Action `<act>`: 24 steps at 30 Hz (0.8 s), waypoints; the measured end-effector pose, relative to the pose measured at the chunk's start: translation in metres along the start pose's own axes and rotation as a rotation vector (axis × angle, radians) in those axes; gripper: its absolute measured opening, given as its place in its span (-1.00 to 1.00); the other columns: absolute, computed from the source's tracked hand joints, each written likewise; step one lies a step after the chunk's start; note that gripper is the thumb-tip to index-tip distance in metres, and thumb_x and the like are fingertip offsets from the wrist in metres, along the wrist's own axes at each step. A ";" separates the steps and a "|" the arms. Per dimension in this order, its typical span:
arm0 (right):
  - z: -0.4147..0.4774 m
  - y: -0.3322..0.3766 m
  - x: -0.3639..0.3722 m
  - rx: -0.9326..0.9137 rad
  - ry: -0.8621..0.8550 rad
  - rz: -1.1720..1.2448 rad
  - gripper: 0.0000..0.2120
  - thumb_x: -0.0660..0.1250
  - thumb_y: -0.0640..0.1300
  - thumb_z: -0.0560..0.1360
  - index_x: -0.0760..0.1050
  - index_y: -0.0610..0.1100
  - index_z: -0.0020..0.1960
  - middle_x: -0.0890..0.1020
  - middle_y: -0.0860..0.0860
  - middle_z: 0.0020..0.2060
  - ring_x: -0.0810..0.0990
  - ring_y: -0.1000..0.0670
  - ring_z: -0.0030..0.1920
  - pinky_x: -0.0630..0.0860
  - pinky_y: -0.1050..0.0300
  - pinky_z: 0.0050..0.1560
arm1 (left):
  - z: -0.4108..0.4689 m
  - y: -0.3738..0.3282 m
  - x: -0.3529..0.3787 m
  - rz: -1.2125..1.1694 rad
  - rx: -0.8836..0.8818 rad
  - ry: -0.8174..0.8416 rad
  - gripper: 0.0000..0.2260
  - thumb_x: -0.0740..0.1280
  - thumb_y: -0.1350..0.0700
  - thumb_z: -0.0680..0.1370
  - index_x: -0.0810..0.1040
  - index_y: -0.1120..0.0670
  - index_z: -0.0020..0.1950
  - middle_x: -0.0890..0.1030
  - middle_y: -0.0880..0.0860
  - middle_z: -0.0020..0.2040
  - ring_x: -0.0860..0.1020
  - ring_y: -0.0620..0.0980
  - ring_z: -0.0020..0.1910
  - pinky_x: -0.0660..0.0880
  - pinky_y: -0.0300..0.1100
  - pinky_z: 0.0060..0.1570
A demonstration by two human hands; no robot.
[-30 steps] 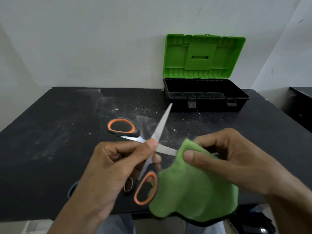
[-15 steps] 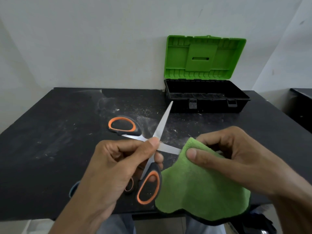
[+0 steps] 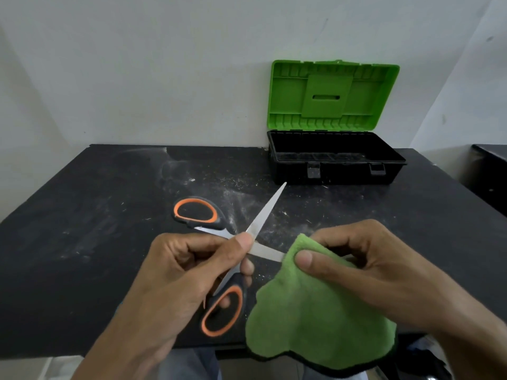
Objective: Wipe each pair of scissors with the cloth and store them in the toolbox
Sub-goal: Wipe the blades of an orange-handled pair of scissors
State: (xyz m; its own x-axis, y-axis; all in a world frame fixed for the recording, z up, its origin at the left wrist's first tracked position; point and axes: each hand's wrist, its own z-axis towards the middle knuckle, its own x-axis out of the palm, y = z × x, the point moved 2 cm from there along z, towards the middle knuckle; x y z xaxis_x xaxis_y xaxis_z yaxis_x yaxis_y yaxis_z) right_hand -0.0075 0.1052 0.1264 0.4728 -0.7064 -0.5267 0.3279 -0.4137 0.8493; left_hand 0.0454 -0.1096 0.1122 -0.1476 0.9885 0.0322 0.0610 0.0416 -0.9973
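1. From my remote seat the table fills most of the view: a matte black slab, smeared with pale dust and white specks, set against a plain pale wall
2. The toolbox stands at the table's far edge, right of centre, against the wall. Its base is a black, hard plastic oblong, and I cannot make out anything inside it
3. Its lid is bright green ribbed plastic, standing upright, with a raised square panel and a narrow slot in the middle
4. The cloth is green and fuzzy with a dark hem, hanging in soft folds off the near table edge
5. My right hand pinches the cloth's top corner, thumb flat on the near side and fingers curled behind, folding it around a blade
6. My left hand grips the scissors near the pivot, thumb pressed on top, fingers curled beneath
7. The scissors are held above the table's near middle, spread wide open. One smooth, tapering steel blade points at the toolbox; the other blade runs right into the cloth
8. The handles are black oval loops lined in orange: one on the far left, one near me with a fingertip showing through it
9. Two small grey latches hang on the toolbox front
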 end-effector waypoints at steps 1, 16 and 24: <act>-0.002 -0.001 -0.004 0.004 -0.007 0.008 -0.68 0.36 0.14 0.58 0.73 -0.08 -0.08 0.72 -0.08 -0.27 0.72 -0.19 -0.26 0.62 -0.06 -0.29 | 0.001 -0.001 -0.002 0.015 0.006 0.001 -0.70 0.48 -0.01 0.34 0.67 0.24 -0.37 0.64 0.22 -0.40 0.50 -0.04 -0.54 0.39 -0.30 -0.56; -0.006 0.000 -0.042 -0.081 -0.105 0.069 -0.77 0.35 -0.13 0.56 0.80 0.01 -0.02 0.82 0.01 -0.09 0.81 0.01 -0.05 0.69 0.25 -0.04 | 0.000 -0.017 -0.013 0.377 0.076 0.245 -0.61 0.45 -0.18 0.42 0.67 0.14 -0.34 0.64 0.13 -0.43 0.43 -0.08 -0.56 0.35 -0.29 -0.52; -0.002 0.006 -0.033 -0.085 0.042 -0.037 -0.78 0.35 -0.01 0.60 0.77 0.02 0.00 0.79 -0.01 -0.07 0.78 -0.07 -0.05 0.67 -0.18 0.02 | 0.001 -0.021 0.000 0.430 0.037 0.370 -0.64 0.44 -0.14 0.42 0.65 0.13 -0.39 0.59 0.07 -0.49 0.40 -0.13 -0.58 0.29 -0.35 -0.54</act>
State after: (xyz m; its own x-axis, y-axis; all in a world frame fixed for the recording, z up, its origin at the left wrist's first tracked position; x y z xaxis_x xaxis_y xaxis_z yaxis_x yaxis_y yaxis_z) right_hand -0.0197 0.1268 0.1491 0.4927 -0.6661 -0.5600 0.4127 -0.3877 0.8243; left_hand 0.0429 -0.1110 0.1333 0.2395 0.9007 -0.3625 0.0034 -0.3742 -0.9274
